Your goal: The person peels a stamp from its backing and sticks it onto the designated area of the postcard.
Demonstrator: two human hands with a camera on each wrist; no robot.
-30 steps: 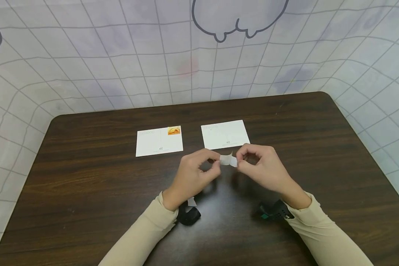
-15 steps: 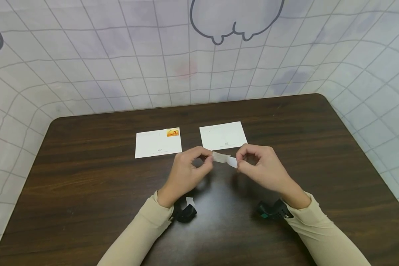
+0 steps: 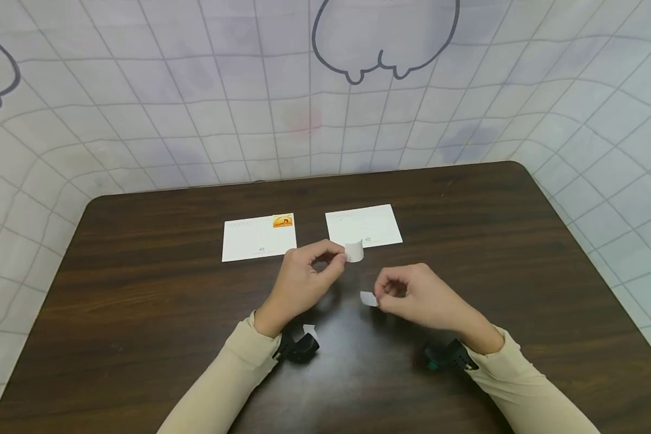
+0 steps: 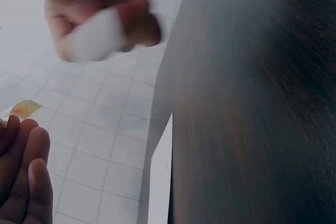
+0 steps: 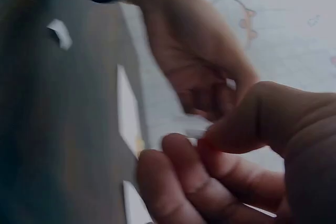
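Observation:
My left hand pinches a curled stamp between thumb and forefinger, its pale back toward the head camera. Some of the stamp's orange print shows in the left wrist view. Lower and to the right, my right hand pinches a small white piece of backing paper, apart from the stamp. Behind the hands lie two white postcards: the left postcard bears an orange stamp at its upper right corner, and the right postcard bears none.
A white paper scrap lies on the dark wooden table beside the left wrist's black camera. Another black camera is strapped to the right wrist. A white gridded curtain stands behind the table.
The backing paper has come away from the stamp. My right hand has moved down toward me with it, while my left hand, still holding the stamp, shifted slightly left.

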